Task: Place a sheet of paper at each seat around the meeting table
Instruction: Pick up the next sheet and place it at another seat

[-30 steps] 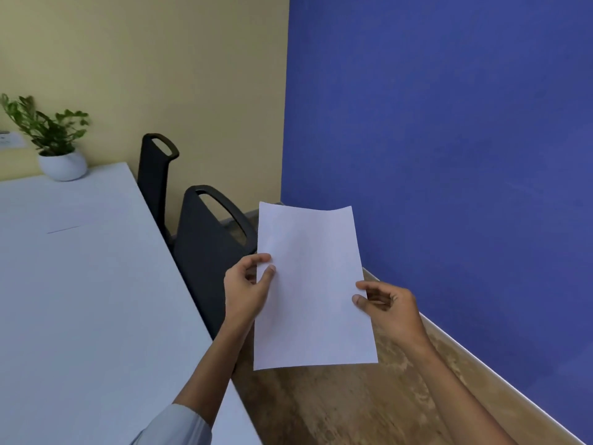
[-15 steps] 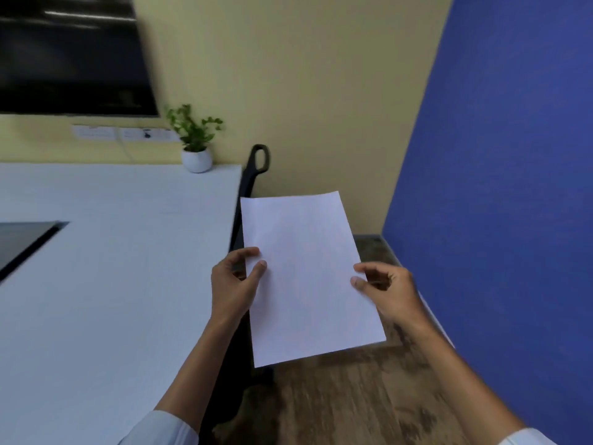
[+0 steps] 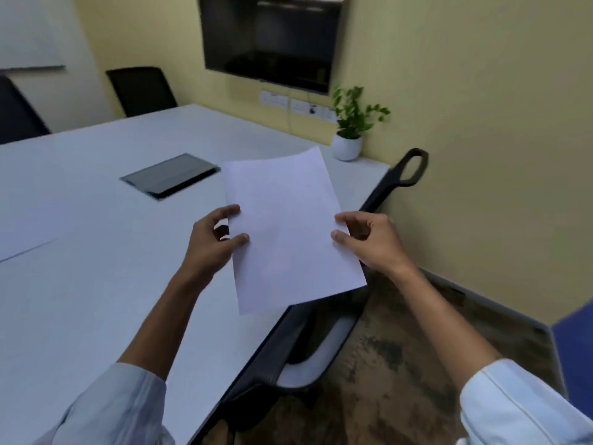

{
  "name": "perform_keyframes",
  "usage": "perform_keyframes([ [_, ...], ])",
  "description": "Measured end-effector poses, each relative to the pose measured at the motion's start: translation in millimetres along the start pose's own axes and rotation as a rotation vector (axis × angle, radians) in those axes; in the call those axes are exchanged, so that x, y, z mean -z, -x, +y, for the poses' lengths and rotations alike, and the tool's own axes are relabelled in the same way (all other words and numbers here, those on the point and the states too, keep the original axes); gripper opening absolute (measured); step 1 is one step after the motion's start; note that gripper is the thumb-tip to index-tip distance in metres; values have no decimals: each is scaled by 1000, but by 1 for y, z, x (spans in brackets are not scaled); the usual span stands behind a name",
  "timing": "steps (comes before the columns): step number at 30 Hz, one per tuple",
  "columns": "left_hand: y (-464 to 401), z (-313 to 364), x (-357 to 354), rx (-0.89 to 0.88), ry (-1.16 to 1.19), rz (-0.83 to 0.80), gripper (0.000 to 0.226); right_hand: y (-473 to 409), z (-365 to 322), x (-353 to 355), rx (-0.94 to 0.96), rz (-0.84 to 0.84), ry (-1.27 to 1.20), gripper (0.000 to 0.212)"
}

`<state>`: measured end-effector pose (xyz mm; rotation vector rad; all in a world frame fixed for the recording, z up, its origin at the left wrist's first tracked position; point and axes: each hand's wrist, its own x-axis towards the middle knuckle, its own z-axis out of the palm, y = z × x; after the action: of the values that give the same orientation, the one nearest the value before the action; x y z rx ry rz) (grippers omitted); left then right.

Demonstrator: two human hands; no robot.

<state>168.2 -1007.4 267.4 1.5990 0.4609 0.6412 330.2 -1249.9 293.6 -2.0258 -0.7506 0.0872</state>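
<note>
Both hands hold one white sheet (image 3: 290, 229) up in the air over the right edge of the table (image 3: 96, 284), sheet tilted, its top corner toward the plant (image 3: 351, 123). Left hand (image 3: 213, 244) pinches the sheet's left edge, thumb on top near the middle, fingers curled behind. Right hand (image 3: 370, 240) grips the right edge the same way, thumb on the face, fingers behind. Sheet is not touching the table; its lower corner hangs past the table edge over a chair (image 3: 298, 351) tucked against that side. A second chair (image 3: 398, 175) stands further along the same side, its looped top sticking up past the table corner. White pot plant sits at the far right corner of the table by the yellow wall. Dark panel (image 3: 170, 175) set flat in the table centre, left of the sheet. Faint edge of another sheet (image 3: 19, 242) lies flat at the left of the table. Two more chairs (image 3: 141, 89) at the far side. Screen (image 3: 269, 40) on the wall above sockets (image 3: 296, 106). Light sleeves on both forearms
</note>
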Motion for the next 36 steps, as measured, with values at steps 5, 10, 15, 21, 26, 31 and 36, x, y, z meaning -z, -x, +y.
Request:
perform_keyframes([
  [5,-50,-28,17,94,-89,177,61,-110,10,-41,67,-292,13,44],
  [10,-83,-69,34,188,-271,339,68,-191,32,-104,134,-520,76,49],
  [15,-90,-128,42,325,-418,542,66,-237,70,-190,212,-794,166,51],
  [21,-82,-217,29,561,-473,739,57,-243,147,-283,258,-1055,302,57],
  [26,-69,-272,20,658,-547,723,46,-240,189,-318,245,-1145,336,61],
  [31,-65,-296,15,712,-604,601,42,-240,206,-328,332,-1162,420,64],
  [36,-56,-300,15,808,-924,307,67,-236,215,-329,548,-1146,651,61],
])
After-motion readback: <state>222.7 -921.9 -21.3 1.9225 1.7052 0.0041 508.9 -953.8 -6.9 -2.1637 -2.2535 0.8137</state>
